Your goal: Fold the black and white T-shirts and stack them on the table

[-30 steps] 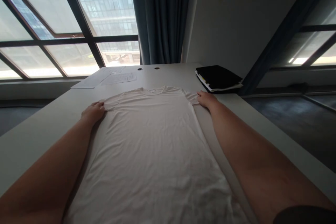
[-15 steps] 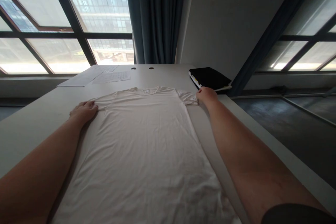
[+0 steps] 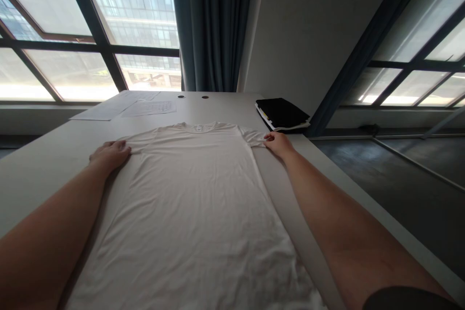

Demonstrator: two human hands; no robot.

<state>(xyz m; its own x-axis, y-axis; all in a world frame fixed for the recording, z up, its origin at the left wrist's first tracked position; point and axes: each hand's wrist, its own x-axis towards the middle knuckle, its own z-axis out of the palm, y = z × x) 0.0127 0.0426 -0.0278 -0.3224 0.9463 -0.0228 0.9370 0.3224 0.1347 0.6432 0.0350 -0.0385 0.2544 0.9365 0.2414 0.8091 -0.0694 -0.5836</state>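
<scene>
Left hand [image 3: 110, 154] nearly flat at one sleeve [image 3: 142, 141], its grip unclear to me, right hand [image 3: 279, 145] pinching the other sleeve's hem, I have the white T-shirt [image 3: 196, 203] outspread, collar [image 3: 199, 129] toward the table's [image 3: 43, 179] far edge, presumably to keep it smooth.

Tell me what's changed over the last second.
The view has swung right. The right hand, which rose slightly half a second ago, is lower again at the end of the right sleeve; whether it ever let go is unclear. Unchanged: the left hand at the left sleeve, the white shirt spread on the table, the black folder and papers beyond.
</scene>
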